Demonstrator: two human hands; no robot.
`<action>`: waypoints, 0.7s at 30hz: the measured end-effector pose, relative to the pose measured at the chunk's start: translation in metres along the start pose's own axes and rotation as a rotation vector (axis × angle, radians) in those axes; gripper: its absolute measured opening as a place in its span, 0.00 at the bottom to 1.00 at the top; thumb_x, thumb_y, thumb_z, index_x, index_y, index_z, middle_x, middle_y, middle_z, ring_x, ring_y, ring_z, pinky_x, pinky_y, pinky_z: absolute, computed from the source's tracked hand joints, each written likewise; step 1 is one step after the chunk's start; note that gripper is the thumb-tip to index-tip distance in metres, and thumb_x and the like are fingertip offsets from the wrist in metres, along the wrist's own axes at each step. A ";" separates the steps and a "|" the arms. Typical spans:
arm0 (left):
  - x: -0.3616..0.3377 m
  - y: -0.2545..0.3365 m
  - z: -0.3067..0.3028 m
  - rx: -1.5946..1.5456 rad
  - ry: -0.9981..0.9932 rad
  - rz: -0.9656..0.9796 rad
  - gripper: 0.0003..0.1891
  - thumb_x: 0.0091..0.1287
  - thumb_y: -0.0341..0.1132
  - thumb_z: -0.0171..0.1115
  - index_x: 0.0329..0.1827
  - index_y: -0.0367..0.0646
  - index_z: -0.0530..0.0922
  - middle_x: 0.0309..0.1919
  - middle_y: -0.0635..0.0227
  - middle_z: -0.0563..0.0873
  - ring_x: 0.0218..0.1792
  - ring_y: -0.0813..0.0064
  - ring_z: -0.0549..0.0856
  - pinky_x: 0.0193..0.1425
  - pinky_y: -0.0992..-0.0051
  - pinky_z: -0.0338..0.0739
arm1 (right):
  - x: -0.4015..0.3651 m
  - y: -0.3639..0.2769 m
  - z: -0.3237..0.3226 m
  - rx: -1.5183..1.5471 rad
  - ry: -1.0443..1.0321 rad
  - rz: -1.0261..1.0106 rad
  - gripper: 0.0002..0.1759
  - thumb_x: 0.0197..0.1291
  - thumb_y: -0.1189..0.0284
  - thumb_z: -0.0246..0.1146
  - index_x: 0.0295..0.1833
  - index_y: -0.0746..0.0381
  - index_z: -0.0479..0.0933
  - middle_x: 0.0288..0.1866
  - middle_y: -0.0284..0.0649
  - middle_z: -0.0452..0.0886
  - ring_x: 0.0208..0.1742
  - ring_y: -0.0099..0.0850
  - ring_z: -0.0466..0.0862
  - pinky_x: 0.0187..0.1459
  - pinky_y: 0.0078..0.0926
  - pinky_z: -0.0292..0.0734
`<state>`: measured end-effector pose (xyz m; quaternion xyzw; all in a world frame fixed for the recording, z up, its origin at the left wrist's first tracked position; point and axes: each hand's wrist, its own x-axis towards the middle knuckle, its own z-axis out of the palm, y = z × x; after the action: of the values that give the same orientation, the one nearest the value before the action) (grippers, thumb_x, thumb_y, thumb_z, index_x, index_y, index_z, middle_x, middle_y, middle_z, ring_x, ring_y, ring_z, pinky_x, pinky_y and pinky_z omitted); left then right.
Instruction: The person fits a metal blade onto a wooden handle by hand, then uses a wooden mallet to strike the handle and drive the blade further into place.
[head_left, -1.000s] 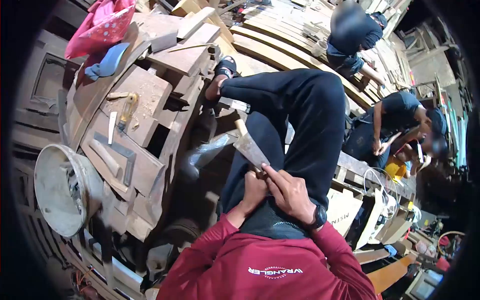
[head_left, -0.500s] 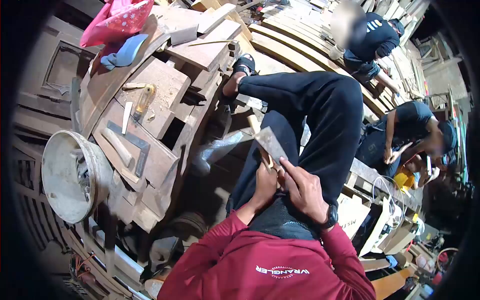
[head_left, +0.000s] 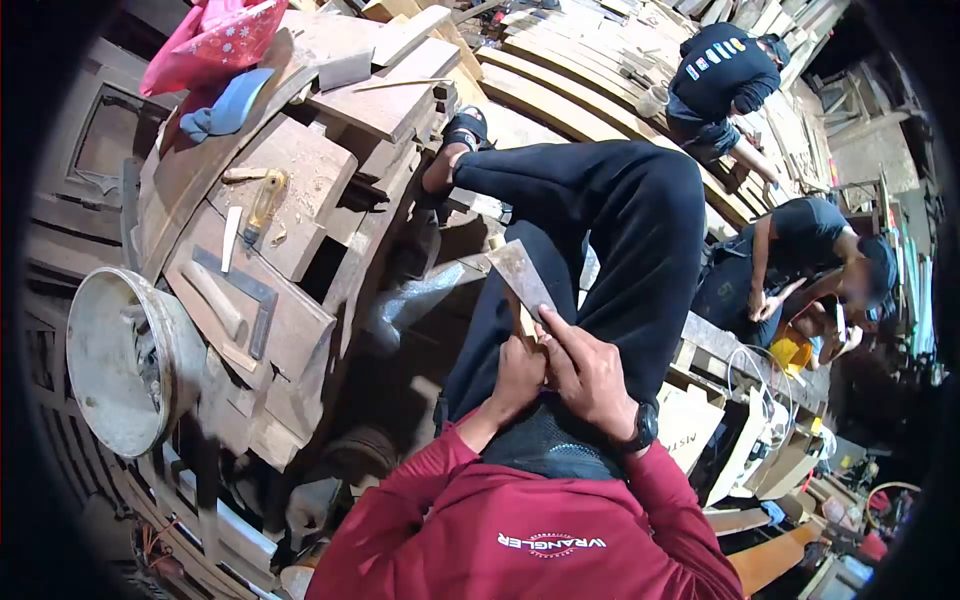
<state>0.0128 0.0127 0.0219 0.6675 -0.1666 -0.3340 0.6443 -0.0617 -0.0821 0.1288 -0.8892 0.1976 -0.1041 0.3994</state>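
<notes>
My left hand (head_left: 518,382) is closed around a light wooden stick (head_left: 524,322), held over my lap with its far end sticking out past the blade. My right hand (head_left: 592,378), with a dark watch at the wrist, grips a wide, flat grey metal blade (head_left: 522,276). The index finger lies stretched along the blade, which rests over the stick and hides part of it. The blade's handle is covered by my fingers. Both hands are close together, almost touching, above my dark trousers.
To the left, a wooden bench (head_left: 290,330) bears a yellow-handled tool (head_left: 264,205), a carpenter's square (head_left: 262,312) and shavings. A white bucket (head_left: 180,350) stands beside it. Two other people, one bent over planks (head_left: 560,95) and one seated (head_left: 800,250), are at the right.
The whole view has shifted slightly, so the bench and bucket appear farther left. The blade and my right hand have moved a little away from my body along the stick; both grips are unchanged.
</notes>
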 end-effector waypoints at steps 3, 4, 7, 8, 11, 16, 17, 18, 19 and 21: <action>0.007 -0.012 -0.007 -0.107 0.012 -0.045 0.16 0.77 0.42 0.60 0.49 0.32 0.78 0.30 0.58 0.86 0.31 0.69 0.86 0.34 0.64 0.79 | 0.002 0.000 0.000 0.036 0.008 -0.044 0.25 0.71 0.79 0.61 0.73 0.67 0.74 0.41 0.54 0.87 0.39 0.50 0.88 0.43 0.38 0.83; 0.006 -0.024 -0.008 -0.114 -0.004 -0.018 0.16 0.77 0.41 0.61 0.48 0.33 0.78 0.31 0.58 0.86 0.31 0.69 0.86 0.34 0.64 0.79 | -0.001 0.004 0.004 0.045 -0.001 -0.048 0.25 0.71 0.79 0.60 0.73 0.67 0.74 0.42 0.55 0.87 0.40 0.50 0.88 0.43 0.39 0.83; -0.002 -0.032 -0.007 -0.117 -0.106 0.051 0.17 0.76 0.43 0.62 0.50 0.33 0.77 0.32 0.59 0.86 0.33 0.69 0.86 0.36 0.63 0.79 | -0.005 0.006 0.004 0.041 -0.054 -0.001 0.25 0.71 0.79 0.59 0.73 0.68 0.73 0.46 0.58 0.87 0.43 0.53 0.89 0.45 0.40 0.84; -0.001 -0.030 -0.005 -0.039 -0.088 0.032 0.19 0.77 0.44 0.62 0.53 0.33 0.75 0.34 0.58 0.86 0.35 0.69 0.87 0.37 0.63 0.80 | 0.000 0.009 0.009 0.052 0.087 -0.102 0.26 0.70 0.77 0.61 0.73 0.65 0.74 0.40 0.54 0.86 0.39 0.51 0.88 0.40 0.41 0.84; 0.006 -0.021 -0.003 -0.223 -0.024 -0.089 0.17 0.79 0.45 0.60 0.53 0.36 0.75 0.33 0.66 0.83 0.32 0.76 0.83 0.34 0.70 0.77 | 0.005 0.002 -0.005 0.032 0.003 -0.023 0.25 0.72 0.78 0.59 0.73 0.68 0.73 0.47 0.58 0.87 0.44 0.53 0.89 0.46 0.39 0.84; -0.001 -0.019 -0.005 -0.292 -0.072 -0.066 0.12 0.78 0.41 0.59 0.47 0.39 0.77 0.33 0.72 0.81 0.30 0.83 0.79 0.32 0.77 0.73 | -0.008 0.010 0.006 0.093 -0.061 0.030 0.26 0.71 0.78 0.59 0.74 0.67 0.73 0.46 0.58 0.87 0.41 0.52 0.89 0.44 0.39 0.83; -0.003 -0.015 -0.004 -0.275 -0.054 -0.082 0.13 0.78 0.41 0.59 0.47 0.39 0.77 0.33 0.72 0.82 0.31 0.82 0.80 0.32 0.77 0.74 | -0.004 0.007 0.006 0.068 0.012 -0.002 0.26 0.71 0.79 0.59 0.74 0.66 0.73 0.45 0.58 0.87 0.40 0.52 0.89 0.42 0.40 0.83; -0.003 -0.011 -0.002 -0.256 -0.038 -0.094 0.13 0.78 0.41 0.59 0.47 0.38 0.77 0.34 0.71 0.82 0.31 0.82 0.80 0.33 0.76 0.74 | -0.002 0.006 0.002 0.060 0.015 -0.013 0.27 0.71 0.79 0.59 0.74 0.66 0.73 0.45 0.58 0.87 0.40 0.52 0.89 0.42 0.40 0.83; -0.001 -0.007 -0.001 -0.234 -0.023 -0.103 0.13 0.78 0.41 0.59 0.47 0.38 0.77 0.34 0.71 0.82 0.32 0.81 0.81 0.33 0.75 0.75 | 0.000 0.004 -0.002 0.054 0.022 -0.026 0.27 0.71 0.79 0.59 0.75 0.66 0.72 0.45 0.58 0.87 0.40 0.52 0.89 0.42 0.39 0.83; 0.007 -0.014 -0.005 -0.380 -0.053 -0.121 0.19 0.78 0.49 0.60 0.49 0.40 0.76 0.35 0.73 0.81 0.34 0.83 0.80 0.35 0.76 0.74 | -0.001 0.011 -0.002 0.048 0.030 -0.100 0.27 0.71 0.79 0.59 0.75 0.65 0.72 0.43 0.57 0.87 0.38 0.51 0.89 0.41 0.39 0.83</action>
<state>0.0178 0.0135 0.0068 0.5338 -0.0769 -0.4151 0.7327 -0.0659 -0.0893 0.1219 -0.8864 0.1561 -0.1420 0.4120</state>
